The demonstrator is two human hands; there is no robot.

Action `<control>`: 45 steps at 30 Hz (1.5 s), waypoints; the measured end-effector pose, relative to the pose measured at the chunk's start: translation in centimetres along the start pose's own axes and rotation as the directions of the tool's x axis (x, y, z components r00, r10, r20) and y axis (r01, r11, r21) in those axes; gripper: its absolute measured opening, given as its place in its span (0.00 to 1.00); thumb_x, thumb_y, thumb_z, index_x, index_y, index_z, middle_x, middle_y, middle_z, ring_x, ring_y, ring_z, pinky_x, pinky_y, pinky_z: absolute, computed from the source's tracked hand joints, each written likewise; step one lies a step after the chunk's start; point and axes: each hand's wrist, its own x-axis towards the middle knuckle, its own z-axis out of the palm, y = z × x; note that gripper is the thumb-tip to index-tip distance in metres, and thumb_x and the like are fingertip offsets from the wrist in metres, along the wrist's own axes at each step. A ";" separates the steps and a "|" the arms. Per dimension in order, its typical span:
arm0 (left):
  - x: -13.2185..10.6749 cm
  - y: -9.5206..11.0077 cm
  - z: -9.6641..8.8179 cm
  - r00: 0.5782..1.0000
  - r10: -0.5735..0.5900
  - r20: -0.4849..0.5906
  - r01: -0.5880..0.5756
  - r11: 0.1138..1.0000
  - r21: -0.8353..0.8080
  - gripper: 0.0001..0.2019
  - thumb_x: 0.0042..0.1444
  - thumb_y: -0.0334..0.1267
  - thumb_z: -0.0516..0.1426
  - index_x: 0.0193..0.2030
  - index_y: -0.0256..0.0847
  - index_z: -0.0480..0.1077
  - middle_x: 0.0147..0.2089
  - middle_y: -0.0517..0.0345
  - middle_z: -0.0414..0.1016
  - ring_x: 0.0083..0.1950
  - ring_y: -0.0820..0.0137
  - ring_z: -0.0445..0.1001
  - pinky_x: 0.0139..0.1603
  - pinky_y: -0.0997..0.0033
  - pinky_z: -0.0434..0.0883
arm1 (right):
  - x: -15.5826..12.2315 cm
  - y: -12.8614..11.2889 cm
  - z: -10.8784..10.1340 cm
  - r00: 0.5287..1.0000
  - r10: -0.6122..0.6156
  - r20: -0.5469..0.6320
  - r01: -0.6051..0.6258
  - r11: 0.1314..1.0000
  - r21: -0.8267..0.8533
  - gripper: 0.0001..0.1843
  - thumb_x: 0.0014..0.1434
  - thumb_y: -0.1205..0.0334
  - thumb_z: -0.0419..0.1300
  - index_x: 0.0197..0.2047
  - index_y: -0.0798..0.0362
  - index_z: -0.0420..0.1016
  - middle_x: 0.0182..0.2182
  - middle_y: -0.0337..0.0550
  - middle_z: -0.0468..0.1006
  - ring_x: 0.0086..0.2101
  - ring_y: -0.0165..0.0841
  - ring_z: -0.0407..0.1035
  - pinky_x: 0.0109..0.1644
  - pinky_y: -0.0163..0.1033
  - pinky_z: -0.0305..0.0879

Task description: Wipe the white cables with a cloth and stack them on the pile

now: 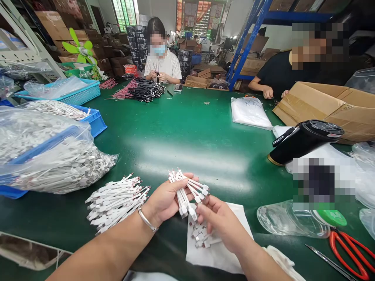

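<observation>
My left hand (164,201) grips a bundle of small white cable pieces (187,189) fanned out above the green table (190,132). My right hand (218,220) pinches the lower ends of the same bundle with thumb and fingers. Under the hands a few loose white pieces (202,236) lie on a white sheet (216,249). A pile of the same white pieces (115,201) lies just left of my left wrist, which wears a silver bangle.
A plastic bag of white pieces (55,160) in blue trays sits at left. A black flask (304,140), clear bottle (293,218), red scissors (351,249) and cardboard box (331,107) are at right. Two other people work at the far side beside black-and-red wire bundles (140,89).
</observation>
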 end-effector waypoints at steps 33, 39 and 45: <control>0.0 0.0 -0.2 0.999 -0.005 0.038 0.006 0.999 -0.041 0.08 0.57 0.28 0.52 0.41 0.33 0.70 0.44 0.47 0.76 0.42 0.62 0.76 0.48 0.59 0.70 | -0.6 -0.7 0.2 0.971 0.150 0.185 -0.141 0.988 -0.058 0.21 0.46 0.47 0.64 0.32 0.56 0.67 0.25 0.39 0.75 0.21 0.27 0.69 0.18 0.28 0.54; -0.1 0.1 -0.1 0.999 -0.014 0.036 0.017 0.997 -0.071 0.08 0.58 0.28 0.51 0.40 0.32 0.71 0.44 0.46 0.76 0.41 0.63 0.76 0.49 0.59 0.70 | -0.7 -0.8 0.3 0.996 0.078 0.034 -0.073 0.989 -0.125 0.20 0.47 0.46 0.63 0.26 0.55 0.65 0.21 0.37 0.73 0.20 0.25 0.66 0.20 0.29 0.55; -0.3 0.0 0.2 0.998 -0.028 0.056 0.032 0.997 -0.072 0.09 0.59 0.29 0.51 0.40 0.33 0.71 0.44 0.47 0.76 0.40 0.64 0.76 0.46 0.61 0.71 | -0.6 -0.6 0.5 0.999 0.032 0.027 -0.031 0.999 -0.037 0.20 0.47 0.46 0.64 0.32 0.56 0.70 0.24 0.38 0.73 0.23 0.27 0.67 0.20 0.29 0.57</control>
